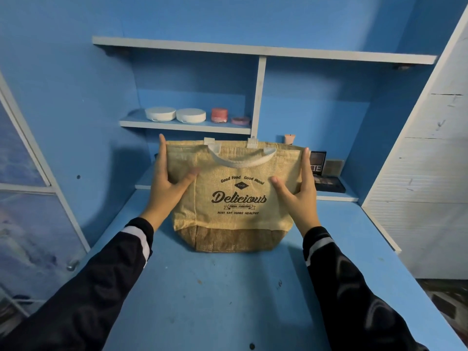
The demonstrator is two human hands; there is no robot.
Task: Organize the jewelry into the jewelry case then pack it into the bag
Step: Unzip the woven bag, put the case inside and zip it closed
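A beige jute bag (235, 198) with a darker brown base and white handles stands upright on the blue desk (228, 287). It is printed "Delicious". My left hand (168, 178) presses against its left side, fingers straight up along the edge and thumb on the front. My right hand (298, 188) mirrors it on the right side, with straight fingers and its thumb on the front. The bag's top looks closed flat, and its inside is hidden. No jewelry or jewelry case shows anywhere.
Two white round containers (160, 114) (191, 115), a pink jar (219, 114) and a low pink tin (240, 120) sit on the small shelf behind. A makeup palette (326, 178) and a tube (289, 139) stand behind the bag's right. A white panel (417, 173) bounds the desk's right.
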